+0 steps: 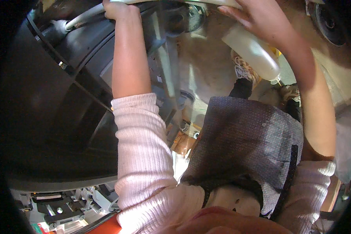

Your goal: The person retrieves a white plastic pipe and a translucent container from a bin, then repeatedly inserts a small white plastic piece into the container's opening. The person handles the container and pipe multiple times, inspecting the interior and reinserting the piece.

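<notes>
A pale, curved tube runs along the top of the view from a fitting at the upper left. My left hand is closed around this tube, its fingertips partly cut off by the upper edge. At the upper right, my right hand is bent inward over a translucent white squeeze bottle, which hangs from it off the floor. The bottle's thin nozzle tilts down and to the right. Some right-hand fingers reach toward the tube; the ones around the bottle are hidden behind the hand.
A large dark panel fills the left side. Metal machine parts show at the lower left. Below the bottle are a laced shoe and the floor. A dark round wheel-like thing stands at the far right.
</notes>
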The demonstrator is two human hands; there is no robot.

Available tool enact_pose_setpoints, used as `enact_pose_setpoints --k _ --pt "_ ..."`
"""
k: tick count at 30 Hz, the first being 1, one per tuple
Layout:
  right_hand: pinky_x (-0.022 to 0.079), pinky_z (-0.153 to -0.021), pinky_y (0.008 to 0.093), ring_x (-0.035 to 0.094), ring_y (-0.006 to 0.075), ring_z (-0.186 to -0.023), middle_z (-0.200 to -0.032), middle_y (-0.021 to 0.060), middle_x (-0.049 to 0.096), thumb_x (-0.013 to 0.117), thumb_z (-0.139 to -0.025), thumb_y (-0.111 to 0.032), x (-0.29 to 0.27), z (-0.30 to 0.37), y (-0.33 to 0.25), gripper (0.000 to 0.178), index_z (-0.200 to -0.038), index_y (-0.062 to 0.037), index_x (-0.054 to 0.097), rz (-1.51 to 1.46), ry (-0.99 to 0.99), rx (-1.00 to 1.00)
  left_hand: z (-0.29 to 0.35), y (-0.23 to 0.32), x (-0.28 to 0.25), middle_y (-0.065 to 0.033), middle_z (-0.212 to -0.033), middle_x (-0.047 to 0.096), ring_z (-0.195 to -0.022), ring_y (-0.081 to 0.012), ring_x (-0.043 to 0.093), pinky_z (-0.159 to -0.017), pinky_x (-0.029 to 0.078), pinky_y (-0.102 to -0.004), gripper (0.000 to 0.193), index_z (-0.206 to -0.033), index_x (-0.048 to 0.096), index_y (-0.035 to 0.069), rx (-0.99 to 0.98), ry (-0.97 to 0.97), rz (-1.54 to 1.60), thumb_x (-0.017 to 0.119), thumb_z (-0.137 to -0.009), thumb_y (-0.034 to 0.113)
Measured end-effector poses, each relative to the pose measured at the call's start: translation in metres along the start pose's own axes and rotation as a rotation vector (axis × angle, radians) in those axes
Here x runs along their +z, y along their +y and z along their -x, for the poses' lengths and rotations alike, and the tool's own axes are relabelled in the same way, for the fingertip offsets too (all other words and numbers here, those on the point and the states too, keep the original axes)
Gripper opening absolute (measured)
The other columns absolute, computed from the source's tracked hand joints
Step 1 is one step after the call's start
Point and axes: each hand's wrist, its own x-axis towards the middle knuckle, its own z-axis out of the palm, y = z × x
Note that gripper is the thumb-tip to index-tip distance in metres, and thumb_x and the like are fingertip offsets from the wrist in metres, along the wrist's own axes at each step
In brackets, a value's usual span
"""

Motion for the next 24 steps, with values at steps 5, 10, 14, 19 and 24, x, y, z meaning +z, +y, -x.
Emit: enact_pose_setpoints --k 5,10,14,19,24 --pt "0.052 -0.070 0.0492 0.065 0.0401 -0.078 -0.084 0.0187 0.066 0.061 -0.095 -0.030 0.025 -0.005 -0.005 0.041 -0.125 -0.0048 0.051 -0.045 -0.138 0.081 -0.007 0.004 -0.001 -0.0102 -0.079 0.055 -0.069 -0.0296 0.057 -0.067 0.053 -0.0454 0.029 -0.092 0.049 0.006 0.036 -0.075 -0.026 0.053 -0.100 0.033" --pt "0.055 -0.059 0.0448 0.067 0.0359 -0.066 -0.081 0.0177 0.068 0.062 -0.094 -0.034 0.047 -0.001 -0.021 0.047 -0.131 -0.0067 0.050 -0.134 -0.016 0.075 -0.006 0.016 0.011 -0.0104 -0.074 0.055 -0.062 -0.0296 0.057 -0.063 0.055 -0.0453 0.019 -0.097 0.050 0.006 0.206 -0.114 -0.178 0.058 -0.096 0.023" --pt "0.053 -0.056 0.0444 0.068 0.0332 -0.064 -0.078 0.0155 0.068 0.061 -0.094 -0.032 0.048 -0.010 -0.022 0.049 -0.134 -0.0067 0.049 -0.053 0.066 0.007 -0.016 0.035 0.023 -0.0098 -0.073 0.055 -0.060 -0.0313 0.058 -0.065 0.057 -0.0477 0.024 -0.103 0.052 0.006 0.092 -0.177 -0.099 0.061 -0.093 0.027" --pt "0.053 -0.056 0.0470 0.068 0.0320 -0.062 -0.071 0.0127 0.068 0.059 -0.093 -0.032 0.042 -0.070 -0.046 0.033 -0.111 -0.0046 0.058 0.007 -0.152 0.089 -0.038 0.064 0.022 -0.0105 -0.075 0.057 -0.065 -0.0302 0.059 -0.067 0.057 -0.0457 0.031 -0.103 0.051 0.005 0.108 -0.191 0.043 0.052 -0.094 0.035" --pt "0.055 -0.069 0.0485 0.070 0.0378 -0.076 -0.080 0.0187 0.071 0.061 -0.089 -0.027 0.045 -0.163 -0.056 0.025 -0.097 -0.0033 0.066 -0.092 0.076 -0.124 -0.061 0.080 0.035 -0.0128 -0.075 0.062 -0.070 -0.0343 0.061 -0.074 0.056 -0.0500 0.021 -0.084 0.055 0.004 0.104 -0.284 -0.093 0.056 -0.083 0.025"
